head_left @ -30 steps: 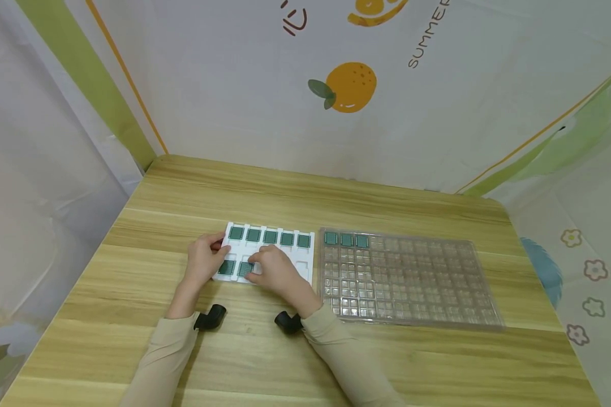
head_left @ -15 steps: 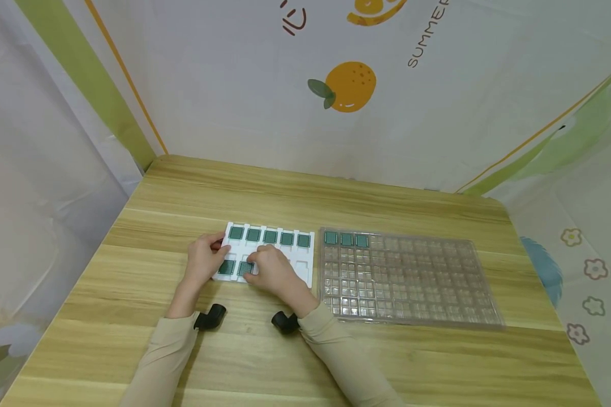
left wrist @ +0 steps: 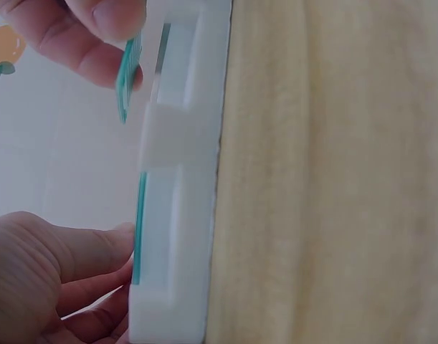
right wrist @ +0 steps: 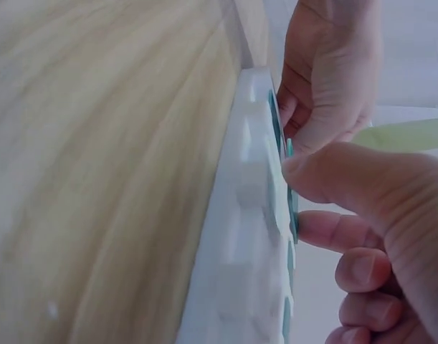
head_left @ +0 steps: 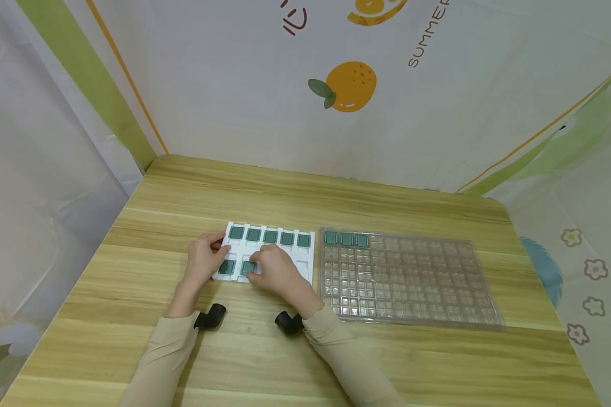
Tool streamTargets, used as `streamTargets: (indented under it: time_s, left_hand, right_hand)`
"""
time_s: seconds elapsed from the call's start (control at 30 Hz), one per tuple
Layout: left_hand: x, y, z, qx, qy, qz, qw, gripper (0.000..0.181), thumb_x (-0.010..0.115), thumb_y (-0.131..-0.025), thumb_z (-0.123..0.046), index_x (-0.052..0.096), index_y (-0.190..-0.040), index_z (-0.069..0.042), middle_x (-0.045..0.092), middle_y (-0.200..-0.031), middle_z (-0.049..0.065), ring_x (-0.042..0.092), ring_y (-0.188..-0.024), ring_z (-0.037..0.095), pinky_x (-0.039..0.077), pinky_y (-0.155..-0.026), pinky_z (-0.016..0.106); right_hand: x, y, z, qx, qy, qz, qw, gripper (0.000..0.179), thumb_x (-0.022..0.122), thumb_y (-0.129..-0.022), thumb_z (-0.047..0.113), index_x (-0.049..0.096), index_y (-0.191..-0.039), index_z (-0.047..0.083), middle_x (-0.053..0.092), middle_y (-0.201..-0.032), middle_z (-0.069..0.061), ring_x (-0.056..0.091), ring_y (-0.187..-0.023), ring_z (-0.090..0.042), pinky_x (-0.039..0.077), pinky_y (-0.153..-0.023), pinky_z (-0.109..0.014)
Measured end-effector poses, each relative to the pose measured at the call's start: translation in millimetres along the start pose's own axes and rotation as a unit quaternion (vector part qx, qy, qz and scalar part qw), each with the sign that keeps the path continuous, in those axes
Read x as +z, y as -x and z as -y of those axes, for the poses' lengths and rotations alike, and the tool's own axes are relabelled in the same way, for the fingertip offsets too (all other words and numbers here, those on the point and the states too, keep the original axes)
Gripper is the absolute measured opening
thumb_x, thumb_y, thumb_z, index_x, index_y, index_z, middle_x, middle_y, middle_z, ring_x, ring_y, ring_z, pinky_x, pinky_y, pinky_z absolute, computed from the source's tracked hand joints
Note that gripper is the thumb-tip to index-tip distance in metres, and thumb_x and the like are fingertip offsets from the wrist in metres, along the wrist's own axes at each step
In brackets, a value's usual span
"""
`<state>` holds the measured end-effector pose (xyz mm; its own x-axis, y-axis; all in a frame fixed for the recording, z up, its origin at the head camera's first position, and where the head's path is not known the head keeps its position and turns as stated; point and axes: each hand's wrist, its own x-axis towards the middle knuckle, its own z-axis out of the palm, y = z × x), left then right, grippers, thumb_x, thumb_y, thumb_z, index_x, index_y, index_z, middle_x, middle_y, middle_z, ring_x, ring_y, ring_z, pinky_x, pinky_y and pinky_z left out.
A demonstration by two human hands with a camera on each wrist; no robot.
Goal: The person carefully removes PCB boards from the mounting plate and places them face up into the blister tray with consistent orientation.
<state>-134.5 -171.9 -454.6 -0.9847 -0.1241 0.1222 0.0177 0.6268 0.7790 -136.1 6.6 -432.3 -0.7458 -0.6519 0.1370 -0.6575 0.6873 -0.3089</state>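
Note:
My left hand (head_left: 202,260) grips the left edge of a white tray (head_left: 238,249), thumb over the top. Between the thumb and fingertips of my right hand (head_left: 276,271) is a small square green circuit board (head_left: 246,268). In the left wrist view this pinched board (left wrist: 127,80) is tilted and raised off its pocket in the tray's front row. A second board (head_left: 227,267) lies in the front left pocket, close by my left thumb; its thin edge (left wrist: 139,229) shows in the left wrist view. Several more boards (head_left: 270,237) fill the back row.
Right of the white tray lies a larger clear plastic tray (head_left: 412,277) with many small pockets. Three green boards (head_left: 347,239) sit in its back left corner. Both trays rest on a wood-grain table (head_left: 244,367), with a printed curtain (head_left: 265,113) behind it.
My right hand has shifted slightly right, and the pinched circuit board has moved with it. The left hand and both trays have stayed in place.

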Motion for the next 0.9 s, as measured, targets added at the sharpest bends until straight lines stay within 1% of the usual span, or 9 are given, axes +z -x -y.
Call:
streamTargets:
  time_s: [0.13, 0.27, 0.33, 0.43, 0.53, 0.73, 0.9]
  left_hand:
    - [0.3, -0.2, -0.3, -0.007, -0.001, 0.003, 1.0, 0.033, 0.064, -0.083, 0.006, 0.058, -0.113, 0.018, 0.06, -0.095, 0.031, 0.058, -0.084, 0.036, 0.05, -0.073, 0.042]
    - [0.7, -0.5, -0.5, -0.007, -0.001, 0.003, 1.0, 0.033, 0.063, -0.083, 0.006, 0.058, -0.113, 0.018, 0.06, -0.097, 0.031, 0.058, -0.085, 0.036, 0.05, -0.074, 0.043]
    - [0.8, -0.4, -0.4, -0.004, 0.0, 0.002, 1.0, 0.033, 0.063, -0.083, 0.006, 0.058, -0.113, 0.018, 0.06, -0.097, 0.032, 0.057, -0.085, 0.036, 0.05, -0.074, 0.043]
    - [1.0, -0.3, -0.2, -0.001, 0.0, 0.001, 1.0, 0.032, 0.063, -0.083, 0.007, 0.058, -0.112, 0.018, 0.06, -0.096, 0.032, 0.057, -0.084, 0.036, 0.05, -0.074, 0.043]
    - [0.8, 0.0, -0.5, -0.003, 0.001, 0.002, 1.0, 0.032, 0.063, -0.083, 0.007, 0.058, -0.112, 0.018, 0.06, -0.096, 0.031, 0.057, -0.084, 0.036, 0.05, -0.073, 0.043]
    - [0.5, -0.1, -0.5, -0.008, 0.003, 0.005, 1.0, 0.032, 0.062, -0.084, 0.006, 0.058, -0.113, 0.018, 0.06, -0.097, 0.031, 0.056, -0.085, 0.036, 0.049, -0.074, 0.042]
    - [0.8, -0.4, 0.1, -0.011, 0.002, 0.003, 0.9999, 0.032, 0.062, -0.084, 0.006, 0.058, -0.113, 0.018, 0.06, -0.096, 0.031, 0.056, -0.084, 0.035, 0.049, -0.073, 0.041]
  right_hand:
    - [-4.8, 4.5, -4.6, 0.001, -0.008, -0.007, 0.9999, 0.025, 0.076, -0.077, 0.024, 0.074, -0.094, 0.006, 0.068, -0.083, -0.002, 0.059, -0.076, -0.014, 0.048, -0.07, -0.021]
    - [-8.6, 9.3, -10.1, 0.004, -0.018, -0.012, 0.9998, 0.024, 0.076, -0.077, 0.022, 0.074, -0.093, 0.005, 0.069, -0.084, -0.003, 0.059, -0.077, -0.015, 0.049, -0.069, -0.022]
    - [-9.7, 11.6, -13.0, 0.007, -0.021, -0.011, 0.9997, 0.024, 0.076, -0.077, 0.022, 0.073, -0.094, 0.004, 0.07, -0.085, -0.003, 0.059, -0.079, -0.016, 0.049, -0.072, -0.024]
    - [-10.7, 15.0, -17.8, 0.006, -0.028, -0.012, 0.9995, 0.024, 0.075, -0.077, 0.02, 0.073, -0.094, 0.004, 0.07, -0.085, -0.004, 0.058, -0.079, -0.017, 0.049, -0.071, -0.025]
    - [-11.8, 18.1, -23.1, 0.003, -0.034, -0.013, 0.9993, 0.024, 0.075, -0.078, 0.019, 0.073, -0.095, 0.003, 0.07, -0.087, -0.005, 0.058, -0.081, -0.018, 0.05, -0.072, -0.026]
    - [-17.2, 23.5, -32.9, 0.002, -0.03, -0.019, 0.9994, 0.024, 0.076, -0.077, 0.019, 0.072, -0.095, 0.002, 0.068, -0.086, -0.006, 0.058, -0.078, -0.018, 0.049, -0.068, -0.025]
    - [-20.1, 28.2, -40.6, 0.004, -0.038, -0.03, 0.9988, 0.023, 0.076, -0.076, 0.016, 0.072, -0.094, 0.001, 0.068, -0.086, -0.008, 0.06, -0.08, -0.021, 0.05, -0.07, -0.029]
